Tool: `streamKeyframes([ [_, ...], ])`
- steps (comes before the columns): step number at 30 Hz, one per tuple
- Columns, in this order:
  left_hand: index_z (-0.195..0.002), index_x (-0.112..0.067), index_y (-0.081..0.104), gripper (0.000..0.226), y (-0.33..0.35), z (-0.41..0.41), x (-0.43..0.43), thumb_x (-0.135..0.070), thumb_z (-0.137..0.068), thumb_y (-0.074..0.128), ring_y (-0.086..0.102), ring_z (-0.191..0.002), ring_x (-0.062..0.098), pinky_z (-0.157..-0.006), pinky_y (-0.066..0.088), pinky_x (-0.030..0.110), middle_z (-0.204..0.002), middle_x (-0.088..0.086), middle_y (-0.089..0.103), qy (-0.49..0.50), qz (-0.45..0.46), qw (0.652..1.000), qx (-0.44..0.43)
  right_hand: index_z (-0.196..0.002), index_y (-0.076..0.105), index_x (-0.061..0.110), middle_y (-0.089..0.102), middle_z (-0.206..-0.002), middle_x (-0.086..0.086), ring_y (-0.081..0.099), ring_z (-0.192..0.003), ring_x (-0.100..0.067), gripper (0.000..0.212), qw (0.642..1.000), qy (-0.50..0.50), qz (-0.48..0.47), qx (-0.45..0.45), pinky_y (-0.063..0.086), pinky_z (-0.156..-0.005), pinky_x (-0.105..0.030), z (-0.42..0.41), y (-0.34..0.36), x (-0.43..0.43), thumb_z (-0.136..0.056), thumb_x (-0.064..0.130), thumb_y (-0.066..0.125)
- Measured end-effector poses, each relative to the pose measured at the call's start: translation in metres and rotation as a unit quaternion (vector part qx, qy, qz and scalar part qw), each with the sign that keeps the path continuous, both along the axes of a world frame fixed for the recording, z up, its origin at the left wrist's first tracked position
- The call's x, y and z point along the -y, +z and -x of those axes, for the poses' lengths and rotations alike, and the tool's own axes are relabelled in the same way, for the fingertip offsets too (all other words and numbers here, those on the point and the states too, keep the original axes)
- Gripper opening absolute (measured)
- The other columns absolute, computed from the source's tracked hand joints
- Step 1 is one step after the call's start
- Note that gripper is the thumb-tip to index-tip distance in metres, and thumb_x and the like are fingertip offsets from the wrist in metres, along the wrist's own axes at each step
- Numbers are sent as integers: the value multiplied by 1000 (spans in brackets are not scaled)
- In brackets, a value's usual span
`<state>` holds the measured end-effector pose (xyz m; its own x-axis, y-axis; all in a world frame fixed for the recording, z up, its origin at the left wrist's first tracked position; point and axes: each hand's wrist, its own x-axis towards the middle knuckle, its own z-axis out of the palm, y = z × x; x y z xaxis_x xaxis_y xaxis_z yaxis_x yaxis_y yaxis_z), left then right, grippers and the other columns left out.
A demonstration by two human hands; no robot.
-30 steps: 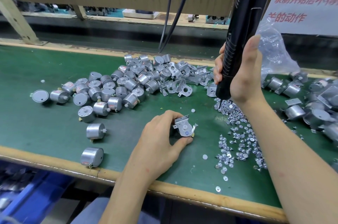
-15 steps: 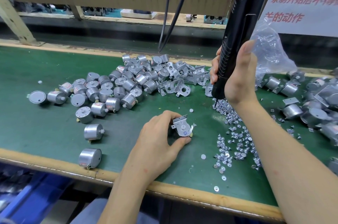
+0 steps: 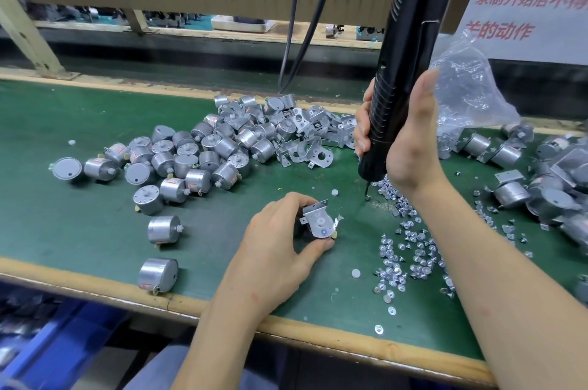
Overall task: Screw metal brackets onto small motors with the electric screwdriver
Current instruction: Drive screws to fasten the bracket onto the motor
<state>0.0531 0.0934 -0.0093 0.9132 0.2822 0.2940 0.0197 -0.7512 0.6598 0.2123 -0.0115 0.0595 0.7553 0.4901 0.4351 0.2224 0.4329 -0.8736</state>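
The desk carries a pile of bare motors left of centre and loose brackets against the far edge. The screwdriver stands near upright toward the right end of the far edge. The right hand grips it, fingers curled round the barrel. The left hand, at the centre toward the near edge, pinches one motor-and-bracket set between thumb and fingers, bracket face up. Whether the set rests on the desk cannot be told. Screws lie scattered to the right of the set, toward the near edge. The bit points down into the far end of that scatter. Whether a screw sits on the tip cannot be told. Step in hand, as judged: loading a screw onto the bit. The next move calls for carrying the bit across to a bracket hole, squaring it to the face, and bracing the set against rotation while driving.
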Motion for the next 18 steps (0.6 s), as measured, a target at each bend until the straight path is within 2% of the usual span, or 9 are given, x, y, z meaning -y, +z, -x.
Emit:
streamKeyframes([
  [3, -107, -30, 57, 36, 0, 0, 0, -33, -80, 80, 43, -82, -18, -51, 37, 12, -93, -49, 44, -4, -2, 1000, 3, -83, 53, 12, 48, -60, -4, 42, -45, -21, 82, 1000, 1, -1, -6, 32, -49, -38, 2, -1, -1, -65, 92, 51],
  [7, -105, -31, 56, 35, -1, 0, -1, -33, -80, 80, 44, -83, -16, -67, 35, 5, -94, -47, 46, -1, 1, 1000, 7, -84, 53, 11, 48, -60, -4, 42, -46, -21, 83, 1000, 3, 1, -9, 34, -50, -37, 3, 0, 0, -65, 92, 52],
  [9, -105, -32, 55, 35, -1, 0, -1, -33, -80, 80, 45, -83, -15, -70, 34, 4, -95, -46, 47, 0, 2, 1000, 7, -84, 53, 12, 48, -60, -4, 42, -46, -21, 83, 1000, 0, 4, -10, 34, -50, -37, 3, 0, 0, -65, 92, 52],
  [18, -105, -34, 54, 35, -1, 0, 0, -34, -81, 79, 44, -85, -15, -61, 40, 11, -95, -48, 45, -5, 5, 1000, 7, -83, 55, 16, 47, -60, -5, 42, -45, -22, 78, 999, 35, -15, -18, 36, -49, -31, 6, 5, 1, -65, 91, 52],
])
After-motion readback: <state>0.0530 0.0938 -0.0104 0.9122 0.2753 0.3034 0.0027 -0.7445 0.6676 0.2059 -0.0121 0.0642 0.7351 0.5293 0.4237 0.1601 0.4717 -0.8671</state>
